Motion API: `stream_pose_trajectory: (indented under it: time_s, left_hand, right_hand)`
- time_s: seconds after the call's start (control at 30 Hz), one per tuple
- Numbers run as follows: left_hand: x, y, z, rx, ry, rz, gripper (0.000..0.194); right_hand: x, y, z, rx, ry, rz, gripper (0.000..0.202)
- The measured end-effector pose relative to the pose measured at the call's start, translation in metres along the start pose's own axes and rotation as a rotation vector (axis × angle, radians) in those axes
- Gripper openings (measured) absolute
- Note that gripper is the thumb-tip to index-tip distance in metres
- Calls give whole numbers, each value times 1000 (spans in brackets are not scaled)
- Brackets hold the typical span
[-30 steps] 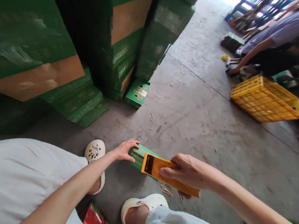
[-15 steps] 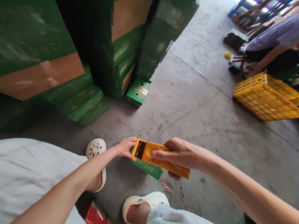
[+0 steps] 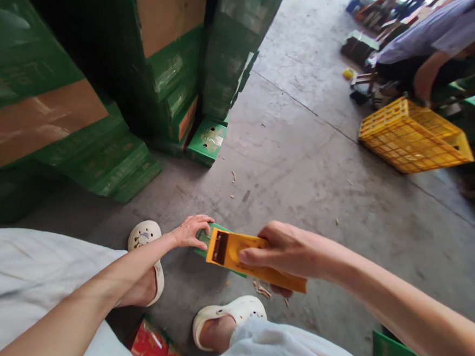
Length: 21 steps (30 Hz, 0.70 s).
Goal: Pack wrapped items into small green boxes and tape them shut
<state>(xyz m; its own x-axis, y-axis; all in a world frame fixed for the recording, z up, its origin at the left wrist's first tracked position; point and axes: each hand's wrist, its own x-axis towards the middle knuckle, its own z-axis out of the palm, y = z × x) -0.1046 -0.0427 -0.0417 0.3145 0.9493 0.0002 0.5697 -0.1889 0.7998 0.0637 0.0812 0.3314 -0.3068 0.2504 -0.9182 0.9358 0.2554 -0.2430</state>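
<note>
Right hand point(image 3: 289, 252): closed round a flat orange-yellow plastic tool point(image 3: 252, 255). Left hand point(image 3: 187, 232): curved about one end of a small green cardboard box point(image 3: 204, 235) on or near the concrete floor point(image 3: 301, 193); firmness of grip unclear. Change: more box end now shows between tool and left fingers. Obscured: box middle, tool's underside, any contact between them.

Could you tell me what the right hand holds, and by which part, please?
The right hand holds the orange tool around its body, away from the dark opening.
</note>
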Motion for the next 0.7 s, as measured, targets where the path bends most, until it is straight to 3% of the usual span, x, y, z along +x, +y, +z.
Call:
stream_pose_trajectory:
  time_s: [0.1,0.27,0.43,0.57,0.7]
  left_hand:
    - [5,2,-3,-6,-23,-31,48]
    - [5,8,-10,16,-91,-110,46]
    - [4,11,-13,28,-136,-111,71]
    - [5,15,-16,82,-159,-108,72]
    - [8,27,-18,155,-168,-64,66]
  right_hand:
    - [-7,32,14,-35,49,22,54]
    - [-1,67,35,-137,116,73,46]
    - [3,99,49,31,99,75,48]
    - [5,116,56,118,104,55,54]
    - [8,121,57,63,144,37,54]
